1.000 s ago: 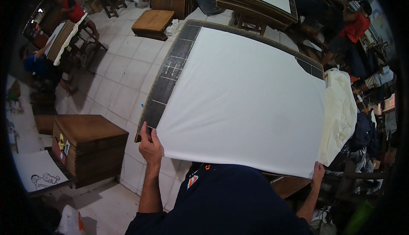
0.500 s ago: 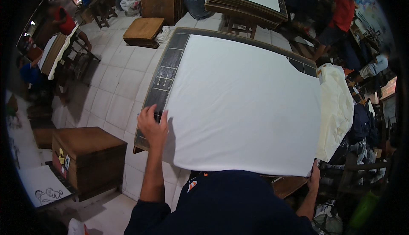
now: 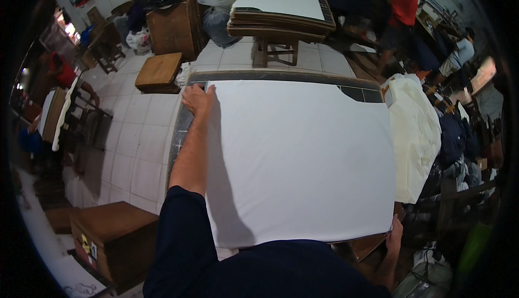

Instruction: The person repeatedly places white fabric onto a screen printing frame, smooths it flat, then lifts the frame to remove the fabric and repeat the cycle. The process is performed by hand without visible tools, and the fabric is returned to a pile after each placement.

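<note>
A large white fabric sheet [image 3: 300, 157] lies on a dark gridded board [image 3: 370, 95], with faint wrinkles and a cut-away curve at its far right corner. My left hand [image 3: 199, 99] is at the sheet's far left corner, touching it and the board, fingers bent but apart. My right hand [image 3: 393, 232] grips the near right edge of the board and sheet, partly hidden underneath. Cream cloth [image 3: 413, 136] is bunched along the right side.
Brown board stacks [image 3: 111, 227] stand lower left and behind [image 3: 158, 68]. A white-topped board stack [image 3: 281, 25] rests on a stool beyond. Co-workers stand at right [image 3: 403, 3] and left [image 3: 62, 68]. A tiled floor [image 3: 138, 136] runs along the left.
My left hand has moved from the near left edge up to the far left corner. The view has shifted, so the board appears lower and straighter. My right hand still grips the near edge.
</note>
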Demonstrator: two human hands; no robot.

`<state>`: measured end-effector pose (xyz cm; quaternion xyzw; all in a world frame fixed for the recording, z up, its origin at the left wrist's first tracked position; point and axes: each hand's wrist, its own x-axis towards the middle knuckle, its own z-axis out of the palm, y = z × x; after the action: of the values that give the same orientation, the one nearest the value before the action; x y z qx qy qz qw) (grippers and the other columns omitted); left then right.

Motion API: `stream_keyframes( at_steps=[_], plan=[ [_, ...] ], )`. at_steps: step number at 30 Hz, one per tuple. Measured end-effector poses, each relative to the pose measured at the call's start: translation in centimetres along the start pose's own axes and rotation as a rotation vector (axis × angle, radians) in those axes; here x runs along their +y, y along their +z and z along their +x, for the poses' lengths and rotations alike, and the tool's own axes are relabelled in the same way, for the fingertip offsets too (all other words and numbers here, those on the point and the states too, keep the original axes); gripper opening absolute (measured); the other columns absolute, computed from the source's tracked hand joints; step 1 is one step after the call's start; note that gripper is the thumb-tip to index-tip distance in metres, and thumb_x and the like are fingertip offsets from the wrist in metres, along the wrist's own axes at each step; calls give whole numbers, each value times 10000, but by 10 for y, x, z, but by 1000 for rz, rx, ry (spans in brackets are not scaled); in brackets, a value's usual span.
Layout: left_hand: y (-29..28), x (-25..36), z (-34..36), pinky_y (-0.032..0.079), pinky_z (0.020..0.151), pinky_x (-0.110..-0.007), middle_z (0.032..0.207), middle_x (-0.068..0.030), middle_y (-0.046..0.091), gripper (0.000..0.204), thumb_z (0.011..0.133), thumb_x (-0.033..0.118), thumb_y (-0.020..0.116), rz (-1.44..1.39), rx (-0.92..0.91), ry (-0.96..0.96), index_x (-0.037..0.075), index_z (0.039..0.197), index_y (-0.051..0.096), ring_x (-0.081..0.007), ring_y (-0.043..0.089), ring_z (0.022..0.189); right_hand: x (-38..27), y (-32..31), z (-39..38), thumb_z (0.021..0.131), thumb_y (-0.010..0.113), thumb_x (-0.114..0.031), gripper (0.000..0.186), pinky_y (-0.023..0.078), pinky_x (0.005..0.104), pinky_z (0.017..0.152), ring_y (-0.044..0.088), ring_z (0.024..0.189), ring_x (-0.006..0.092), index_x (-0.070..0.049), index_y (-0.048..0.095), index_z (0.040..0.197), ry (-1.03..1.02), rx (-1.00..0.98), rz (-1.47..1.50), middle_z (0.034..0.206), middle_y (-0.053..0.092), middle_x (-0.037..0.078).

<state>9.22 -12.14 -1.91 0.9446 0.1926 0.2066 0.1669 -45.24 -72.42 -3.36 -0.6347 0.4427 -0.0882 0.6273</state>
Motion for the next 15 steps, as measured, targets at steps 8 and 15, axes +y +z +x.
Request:
stream_keyframes(
  at_steps=[8,15],
  plan=[
    [23,3,44,452,915,-479,1109,-133,658,324,921,348,636,191,-155,77,52,1049,671,-323,578,1109,26,-18,7,1035,534,-320,280,330,214,379,437,450,39,-63,567,927,-51,94,-73,632,520,-36],
    [18,3,24,416,972,-488,1210,-159,604,447,949,358,598,88,-3,228,58,1278,557,-343,528,1188,44,-34,32,1036,529,-310,278,313,223,384,401,450,37,-54,579,944,-64,208,-280,635,502,-40]
  ],
)
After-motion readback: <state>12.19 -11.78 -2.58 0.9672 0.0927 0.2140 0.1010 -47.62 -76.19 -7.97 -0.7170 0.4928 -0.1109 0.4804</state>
